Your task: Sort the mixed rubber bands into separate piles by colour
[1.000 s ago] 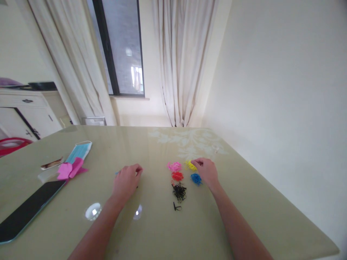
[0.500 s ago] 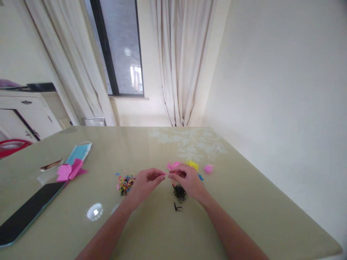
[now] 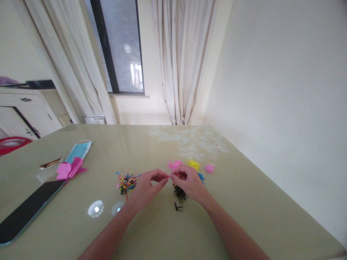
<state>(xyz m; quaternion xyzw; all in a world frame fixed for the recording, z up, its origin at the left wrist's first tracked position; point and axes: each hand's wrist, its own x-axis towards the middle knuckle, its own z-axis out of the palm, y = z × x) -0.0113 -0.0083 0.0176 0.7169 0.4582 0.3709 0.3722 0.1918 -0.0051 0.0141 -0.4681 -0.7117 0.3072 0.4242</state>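
Observation:
My left hand (image 3: 148,186) and my right hand (image 3: 189,182) meet fingertip to fingertip above the table, both pinched. Between the tips shows a tiny pink rubber band (image 3: 167,177), partly covered by fingers. Left of my left hand lies a mixed pile of coloured rubber bands (image 3: 127,183). Around my right hand are sorted heaps: pink bands (image 3: 174,164), yellow bands (image 3: 193,165), blue bands (image 3: 201,177) and black bands (image 3: 180,194). The red heap is mostly hidden behind my right fingers. A few black bands (image 3: 178,207) lie apart, nearer me.
A small pink round object (image 3: 209,168) sits right of the yellow heap. On the left are a phone-like dark slab (image 3: 29,209), a pink bow-like piece (image 3: 71,169), a blue face mask (image 3: 79,151) and a thin brown-and-white item (image 3: 51,163). A wall borders the table's right side.
My right hand has come left from the yellow heap, uncovering the pink round object. My left hand has moved right off the mixed pile, and the fingertips now meet.

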